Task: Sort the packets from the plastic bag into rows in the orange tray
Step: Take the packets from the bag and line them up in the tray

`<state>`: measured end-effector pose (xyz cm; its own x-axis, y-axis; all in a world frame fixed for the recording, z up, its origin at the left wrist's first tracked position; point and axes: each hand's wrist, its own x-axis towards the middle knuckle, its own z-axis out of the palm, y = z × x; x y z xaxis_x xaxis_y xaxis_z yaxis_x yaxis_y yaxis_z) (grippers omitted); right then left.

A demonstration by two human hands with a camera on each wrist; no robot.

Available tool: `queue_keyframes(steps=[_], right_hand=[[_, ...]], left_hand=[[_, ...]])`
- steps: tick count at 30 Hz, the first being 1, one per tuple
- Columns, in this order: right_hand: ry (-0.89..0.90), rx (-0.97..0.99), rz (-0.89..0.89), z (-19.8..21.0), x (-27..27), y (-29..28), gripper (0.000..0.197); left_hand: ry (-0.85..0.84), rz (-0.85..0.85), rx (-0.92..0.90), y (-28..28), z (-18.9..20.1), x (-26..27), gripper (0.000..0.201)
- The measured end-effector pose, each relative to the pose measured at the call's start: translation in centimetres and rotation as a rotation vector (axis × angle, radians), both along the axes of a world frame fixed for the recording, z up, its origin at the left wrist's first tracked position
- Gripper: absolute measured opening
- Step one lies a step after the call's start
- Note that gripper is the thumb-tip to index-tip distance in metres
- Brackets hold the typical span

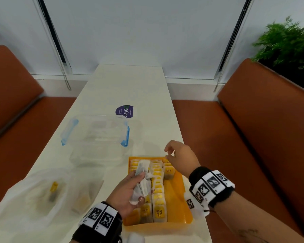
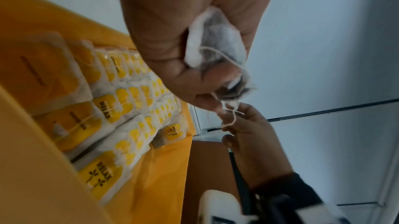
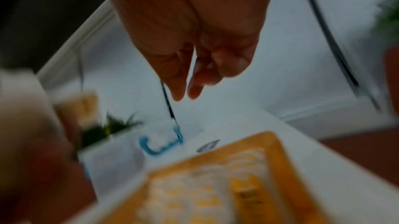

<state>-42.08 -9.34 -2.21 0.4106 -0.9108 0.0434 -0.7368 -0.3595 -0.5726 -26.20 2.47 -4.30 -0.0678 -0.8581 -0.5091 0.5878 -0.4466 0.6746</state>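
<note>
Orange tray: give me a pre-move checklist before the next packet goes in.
1. Packets gripped in left hand: ok.
2. Right hand free to take one: ok, holds no packet.
3. Strings untangled: not ok, loose string trails by the right fingertips.
4. Room in orange tray: ok, bare floor on its right side.
5. Existing rows upright: ok.
6. Plastic bag emptied: not ok, packets remain.

Long white rectangular table (image 1: 130, 88) runs toward 12 o'clock. Rust-brown padded benches at 9 o'clock (image 1: 12, 95) and 3 o'clock (image 1: 263, 120). Pale roller blinds (image 1: 144, 32) on windows behind, dark vertical frames (image 1: 54, 35) between. Green leafy plant (image 1: 288, 41) at 2 o'clock.
</note>
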Motion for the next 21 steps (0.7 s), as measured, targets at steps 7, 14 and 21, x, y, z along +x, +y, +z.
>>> queue_keyframes(steps=[7, 14, 21], right_hand=[[-0.279, 0.331, 0.226, 1.9, -0.6, 3.4, 0.033], [-0.31, 0.539, 0.142, 1.3, -0.6, 5.7, 0.028], [-0.322, 0.532, 0.025, 1.2, -0.5, 7.0, 0.016]], left_hand=[[0.033, 0.005, 0.024, 0.0, 0.6, -0.9, 0.01], [0.067, 0.003, -0.032, 0.4, 0.9, -1.5, 0.008], [0.052, 0.073, 0.025, 1.0, 0.6, -1.8, 0.013]])
